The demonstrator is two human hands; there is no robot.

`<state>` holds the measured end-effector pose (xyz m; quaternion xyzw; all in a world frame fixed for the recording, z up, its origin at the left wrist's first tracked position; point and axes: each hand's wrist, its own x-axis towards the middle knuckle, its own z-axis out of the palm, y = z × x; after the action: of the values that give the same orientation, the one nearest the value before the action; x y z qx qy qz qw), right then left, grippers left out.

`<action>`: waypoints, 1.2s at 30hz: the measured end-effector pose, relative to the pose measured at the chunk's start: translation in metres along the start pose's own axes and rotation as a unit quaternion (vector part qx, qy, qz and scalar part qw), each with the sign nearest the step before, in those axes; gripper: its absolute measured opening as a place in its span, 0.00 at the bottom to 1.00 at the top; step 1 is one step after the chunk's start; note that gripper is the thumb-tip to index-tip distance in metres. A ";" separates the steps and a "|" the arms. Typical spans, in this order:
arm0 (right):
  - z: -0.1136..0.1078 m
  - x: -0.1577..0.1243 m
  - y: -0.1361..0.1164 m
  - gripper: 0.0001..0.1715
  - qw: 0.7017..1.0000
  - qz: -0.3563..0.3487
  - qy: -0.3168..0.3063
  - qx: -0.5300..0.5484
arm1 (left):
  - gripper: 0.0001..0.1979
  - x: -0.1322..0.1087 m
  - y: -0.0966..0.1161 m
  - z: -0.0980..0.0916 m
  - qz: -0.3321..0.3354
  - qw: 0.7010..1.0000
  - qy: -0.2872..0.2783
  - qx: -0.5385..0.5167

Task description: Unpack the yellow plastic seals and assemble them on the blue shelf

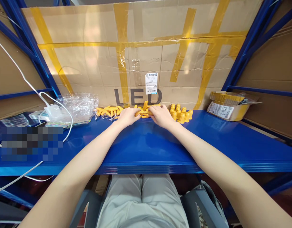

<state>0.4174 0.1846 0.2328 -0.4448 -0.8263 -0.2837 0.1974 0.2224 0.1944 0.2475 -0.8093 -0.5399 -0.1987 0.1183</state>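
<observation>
My left hand (128,116) is closed, its fingertips curled around a yellow plastic piece (144,112) at the back of the blue shelf. From the other side my right hand (162,116) also grips at that piece, with fingers bent over it. Other yellow parts (146,104) lie just behind and between the hands. Beside my left hand is a heap of branching yellow pieces with small metal chains (109,110). To the right of my right hand stand several yellow cup-shaped pieces (181,117). My fingers partly hide what they hold.
A large taped cardboard box (98,69) marked LED walls off the back. At left lie clear plastic packaging (81,106), a white charger (52,111) with its cable, and a blurred dark object (31,144). A small open carton (225,106) sits at right between blue uprights.
</observation>
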 end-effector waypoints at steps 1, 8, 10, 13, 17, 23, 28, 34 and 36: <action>-0.001 0.000 0.000 0.09 1.000 0.001 -0.004 0.001 | 0.21 0.000 0.000 0.000 0.001 1.000 -0.001 0.001; 0.001 0.000 -0.002 0.11 0.999 -0.012 -0.022 0.030 | 0.21 0.001 -0.002 0.002 0.000 1.000 -0.001 0.000; 0.003 -0.001 -0.002 0.13 0.999 -0.017 -0.022 0.037 | 0.21 0.001 -0.004 0.002 0.000 1.000 0.005 0.001; 0.004 -0.001 -0.002 0.15 0.999 -0.024 -0.015 0.037 | 0.20 0.001 -0.004 0.003 0.004 1.000 0.011 0.004; 0.003 -0.001 -0.003 0.14 0.999 -0.027 -0.008 0.027 | 0.20 0.000 -0.003 0.002 0.009 1.000 0.009 0.011; -0.001 -0.001 -0.004 0.12 1.000 -0.007 -0.011 0.017 | 0.20 0.001 -0.001 0.002 -0.005 1.000 0.009 0.019; -0.004 0.000 -0.007 0.12 1.000 0.006 -0.010 0.012 | 0.21 0.002 -0.003 0.004 -0.035 0.999 0.014 0.021; -0.008 -0.001 -0.004 0.14 0.999 0.027 -0.022 0.010 | 0.21 0.005 -0.013 0.001 -0.096 0.994 0.041 0.027; -0.007 -0.003 0.002 0.13 0.999 0.046 -0.015 0.016 | 0.21 0.005 -0.026 -0.001 -0.139 0.988 0.061 0.020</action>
<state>0.4217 0.1787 0.2372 -0.4829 -0.8124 -0.2544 0.2049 0.2000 0.2080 0.2499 -0.7100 -0.6431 -0.2516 0.1381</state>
